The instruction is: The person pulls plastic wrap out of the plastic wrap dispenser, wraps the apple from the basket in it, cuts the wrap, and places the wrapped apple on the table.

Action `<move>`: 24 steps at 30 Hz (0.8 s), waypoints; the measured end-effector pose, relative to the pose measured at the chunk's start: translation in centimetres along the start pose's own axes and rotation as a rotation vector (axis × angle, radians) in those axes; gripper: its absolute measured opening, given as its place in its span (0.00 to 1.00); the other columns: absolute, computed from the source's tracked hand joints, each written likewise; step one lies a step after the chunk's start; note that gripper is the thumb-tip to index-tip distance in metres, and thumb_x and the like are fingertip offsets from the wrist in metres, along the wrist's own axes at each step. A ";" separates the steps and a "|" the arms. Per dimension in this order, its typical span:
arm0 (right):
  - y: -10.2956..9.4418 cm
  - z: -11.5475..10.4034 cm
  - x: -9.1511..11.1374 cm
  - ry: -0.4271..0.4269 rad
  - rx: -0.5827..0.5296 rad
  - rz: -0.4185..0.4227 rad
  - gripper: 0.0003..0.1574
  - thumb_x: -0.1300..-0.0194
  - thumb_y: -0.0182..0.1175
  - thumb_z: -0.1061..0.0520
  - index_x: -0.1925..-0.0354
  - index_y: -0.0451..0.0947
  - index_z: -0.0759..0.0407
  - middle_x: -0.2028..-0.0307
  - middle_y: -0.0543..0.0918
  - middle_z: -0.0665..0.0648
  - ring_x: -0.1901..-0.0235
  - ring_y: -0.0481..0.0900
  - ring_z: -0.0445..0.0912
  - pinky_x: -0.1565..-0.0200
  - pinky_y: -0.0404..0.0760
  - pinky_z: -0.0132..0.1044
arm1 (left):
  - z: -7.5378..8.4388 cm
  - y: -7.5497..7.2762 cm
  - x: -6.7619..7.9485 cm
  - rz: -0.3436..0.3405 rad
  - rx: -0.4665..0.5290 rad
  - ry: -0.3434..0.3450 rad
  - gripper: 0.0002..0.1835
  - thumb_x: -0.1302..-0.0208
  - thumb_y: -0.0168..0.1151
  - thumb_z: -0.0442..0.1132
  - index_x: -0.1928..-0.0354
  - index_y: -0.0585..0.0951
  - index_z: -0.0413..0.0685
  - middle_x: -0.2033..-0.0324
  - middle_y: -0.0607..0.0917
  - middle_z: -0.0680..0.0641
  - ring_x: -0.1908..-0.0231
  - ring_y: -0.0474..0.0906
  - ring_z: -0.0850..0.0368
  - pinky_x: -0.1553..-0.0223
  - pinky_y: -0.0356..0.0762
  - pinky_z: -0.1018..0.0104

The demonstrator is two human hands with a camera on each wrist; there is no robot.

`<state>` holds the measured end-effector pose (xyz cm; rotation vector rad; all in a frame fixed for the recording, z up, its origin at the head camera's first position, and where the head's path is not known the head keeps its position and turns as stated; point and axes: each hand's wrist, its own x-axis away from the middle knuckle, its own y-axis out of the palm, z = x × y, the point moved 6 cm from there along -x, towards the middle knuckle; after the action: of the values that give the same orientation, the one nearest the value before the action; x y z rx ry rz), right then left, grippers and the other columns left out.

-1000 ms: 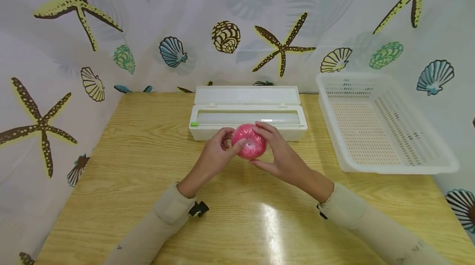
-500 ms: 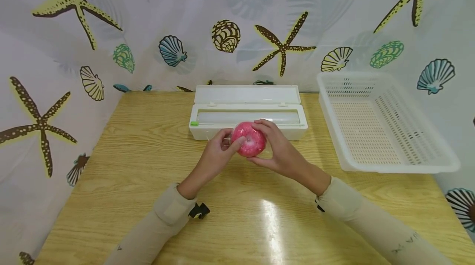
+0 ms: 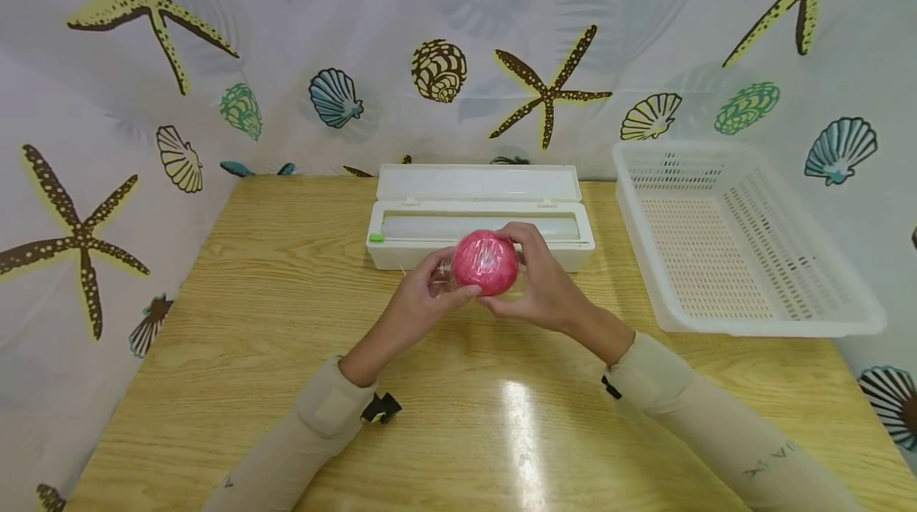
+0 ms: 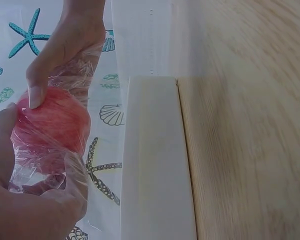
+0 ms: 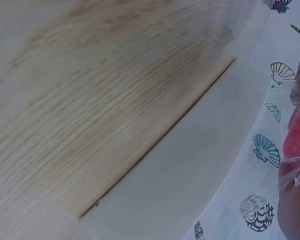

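Between both hands is a red apple (image 3: 485, 263) with clear cling film (image 4: 80, 75) stretched over it. My left hand (image 3: 419, 297) grips it from the left, thumb at its lower edge, loose film bunched by the fingers. On the other side my right hand (image 3: 543, 281) holds it with fingers over the top right and thumb underneath. In the left wrist view the film wrinkles around the apple (image 4: 52, 125) and over the fingers. The right wrist view catches only a strip of the apple (image 5: 297, 135) at its right edge.
Behind the hands stands a white cling film box (image 3: 408, 257), its lid raised, with a film roll (image 3: 430, 227) inside and a green slider at the left. A white plastic basket (image 3: 669, 319) sits to the right on the wooden table (image 3: 286, 297). A seashell-patterned cloth (image 3: 401, 10) hangs behind.
The apple has turned in the hands: its stem hollow faced up before, and now a smooth film-covered side shows. Both hands have risen slightly, the right one shifting its grip.
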<state>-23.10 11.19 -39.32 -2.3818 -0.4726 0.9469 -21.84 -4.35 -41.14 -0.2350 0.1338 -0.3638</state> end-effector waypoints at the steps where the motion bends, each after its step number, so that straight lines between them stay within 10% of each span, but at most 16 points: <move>1: -0.2 -0.5 -0.1 0.005 -0.013 0.004 0.54 0.65 0.78 0.62 0.43 0.58 0.68 0.46 0.65 0.63 0.48 0.67 0.53 0.55 0.79 0.47 | 0.3 0.0 0.1 -0.004 0.006 0.004 0.32 0.41 0.65 0.40 0.37 0.65 0.39 0.48 0.75 0.42 0.52 0.74 0.51 0.54 0.77 0.63; 9: -0.7 -1.8 -1.0 0.127 -0.107 -0.014 0.50 0.62 0.74 0.68 0.43 0.57 0.72 0.46 0.65 0.66 0.48 0.67 0.55 0.54 0.79 0.45 | -2.0 -0.3 -0.3 0.005 0.044 0.056 0.35 0.44 0.67 0.44 0.36 0.65 0.44 0.45 0.75 0.44 0.50 0.75 0.51 0.52 0.76 0.63; 14: -0.5 -0.6 -1.2 0.235 -0.209 -0.027 0.49 0.58 0.72 0.66 0.42 0.56 0.69 0.44 0.64 0.64 0.47 0.67 0.55 0.54 0.78 0.43 | -2.6 -0.8 -0.2 0.072 -0.116 0.138 0.39 0.45 0.67 0.47 0.33 0.61 0.49 0.41 0.71 0.48 0.47 0.72 0.55 0.50 0.74 0.62; 20: -0.4 0.8 -1.1 0.371 -0.338 -0.033 0.48 0.52 0.69 0.66 0.38 0.53 0.67 0.42 0.63 0.63 0.45 0.67 0.56 0.51 0.76 0.46 | -0.2 -1.0 1.0 0.243 -0.492 0.474 0.41 0.51 0.73 0.40 0.35 0.64 0.45 0.37 0.64 0.45 0.39 0.60 0.49 0.43 0.68 0.57; 24: -0.4 1.3 -1.0 0.416 -0.380 -0.050 0.47 0.49 0.67 0.65 0.37 0.52 0.66 0.43 0.63 0.63 0.47 0.68 0.56 0.53 0.78 0.45 | 0.9 -0.1 1.1 0.220 -0.652 0.627 0.41 0.50 0.73 0.41 0.35 0.64 0.44 0.36 0.63 0.44 0.37 0.58 0.48 0.40 0.63 0.60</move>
<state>-24.74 11.47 -39.31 -2.7941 -0.5839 0.3377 -20.69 -4.70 -40.35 -0.7394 0.8964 -0.1530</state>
